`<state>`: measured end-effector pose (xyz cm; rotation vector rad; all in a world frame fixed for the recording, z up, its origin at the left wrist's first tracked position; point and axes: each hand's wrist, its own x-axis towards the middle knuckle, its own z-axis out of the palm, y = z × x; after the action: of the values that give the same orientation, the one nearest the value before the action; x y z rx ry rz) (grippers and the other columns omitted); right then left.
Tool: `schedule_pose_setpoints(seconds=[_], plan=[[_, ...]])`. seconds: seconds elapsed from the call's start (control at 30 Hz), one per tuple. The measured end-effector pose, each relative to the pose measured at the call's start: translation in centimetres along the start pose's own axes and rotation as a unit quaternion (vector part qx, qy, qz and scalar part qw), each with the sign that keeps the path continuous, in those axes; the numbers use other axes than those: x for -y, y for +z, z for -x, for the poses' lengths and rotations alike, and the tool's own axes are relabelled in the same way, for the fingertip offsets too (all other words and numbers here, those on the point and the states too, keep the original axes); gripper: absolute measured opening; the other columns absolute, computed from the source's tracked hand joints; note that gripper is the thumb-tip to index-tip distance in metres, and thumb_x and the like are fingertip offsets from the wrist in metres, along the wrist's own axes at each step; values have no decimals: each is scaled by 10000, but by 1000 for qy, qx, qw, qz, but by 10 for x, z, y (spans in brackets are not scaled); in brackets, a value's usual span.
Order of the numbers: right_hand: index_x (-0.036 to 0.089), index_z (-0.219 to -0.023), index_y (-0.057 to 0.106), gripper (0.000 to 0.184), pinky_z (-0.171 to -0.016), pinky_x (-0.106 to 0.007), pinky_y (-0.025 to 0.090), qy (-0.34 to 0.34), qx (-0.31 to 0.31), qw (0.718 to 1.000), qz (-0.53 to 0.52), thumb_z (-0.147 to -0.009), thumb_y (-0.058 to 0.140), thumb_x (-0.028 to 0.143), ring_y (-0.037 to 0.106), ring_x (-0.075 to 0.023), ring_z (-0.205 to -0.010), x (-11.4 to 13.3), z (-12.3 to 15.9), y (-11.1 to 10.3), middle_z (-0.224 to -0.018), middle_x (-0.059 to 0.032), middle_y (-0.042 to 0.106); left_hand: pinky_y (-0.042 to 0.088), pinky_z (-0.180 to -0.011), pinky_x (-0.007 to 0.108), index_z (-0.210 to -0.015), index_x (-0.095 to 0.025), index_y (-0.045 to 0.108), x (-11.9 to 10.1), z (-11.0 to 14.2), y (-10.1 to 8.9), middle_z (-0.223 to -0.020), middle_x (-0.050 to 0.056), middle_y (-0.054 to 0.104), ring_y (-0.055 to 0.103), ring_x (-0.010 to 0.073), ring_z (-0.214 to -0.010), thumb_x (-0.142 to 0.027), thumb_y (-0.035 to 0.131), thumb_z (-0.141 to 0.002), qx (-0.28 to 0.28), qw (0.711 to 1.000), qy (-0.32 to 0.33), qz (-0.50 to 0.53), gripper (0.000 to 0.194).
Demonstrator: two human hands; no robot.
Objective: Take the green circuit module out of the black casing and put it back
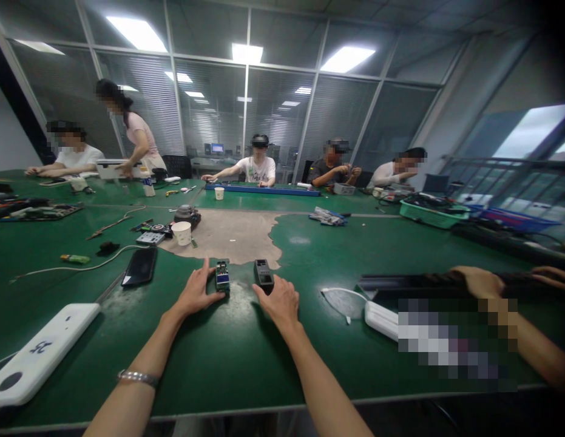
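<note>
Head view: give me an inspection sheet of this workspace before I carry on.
Surface: green table, grey patch beyond the hands.
Things: left hand holds a circuit board; right hand holds a black casing; pieces apart.
Clutter: dark phone, paper cup and white device, leftward.
Hands: fingers of each against its piece.
Cables: white cable beside the phone; short white cord to the right.
Surroundings: several people around; a neighbour's hand at a black bar.
</note>
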<state>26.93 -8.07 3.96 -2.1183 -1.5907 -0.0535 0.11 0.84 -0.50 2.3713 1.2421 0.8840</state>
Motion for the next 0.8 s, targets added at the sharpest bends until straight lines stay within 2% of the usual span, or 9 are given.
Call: schedule_pose_setpoints(seconds=[0.2,0.4,0.57,0.8], plan=[[166,-1027,708,335,-846,-337,434,2,-6,999,-38,-912,635,472,649,-280,-1004,15,-6,-9,-1023,-127,727,308,-1124,572,-1614,-180,-129,2,0,1,-1494,191,523,466,398,-1348,-526,737,-823,1,1000,-4,5,1223],[200,-1017,727,334,-783,-270,451,-60,1,985,-159,-921,609,497,682,-229,-924,63,3,-20,-989,-92,750,319,-1123,558,-1618,-173,-103,2,0,2,-1474,189,545,477,387,-1341,-543,751,-812,-7,1000,-3,5,1231],[184,-998,735,351,-790,-303,454,-55,14,986,-158,-885,650,505,689,-260,-926,95,11,-16,-978,-116,753,332,-1122,545,-1627,-196,-55,1,1,2,-1455,164,567,506,369,-1318,-501,753,-805,-19,1000,-3,15,1192],[184,-992,719,339,-847,-342,436,-65,-4,989,-132,-875,666,498,663,-284,-975,108,13,-9,-1005,-121,741,355,-1110,526,-1616,-212,-121,5,1,5,-1458,145,566,520,348,-1296,-416,727,-817,-30,999,8,17,1182]])
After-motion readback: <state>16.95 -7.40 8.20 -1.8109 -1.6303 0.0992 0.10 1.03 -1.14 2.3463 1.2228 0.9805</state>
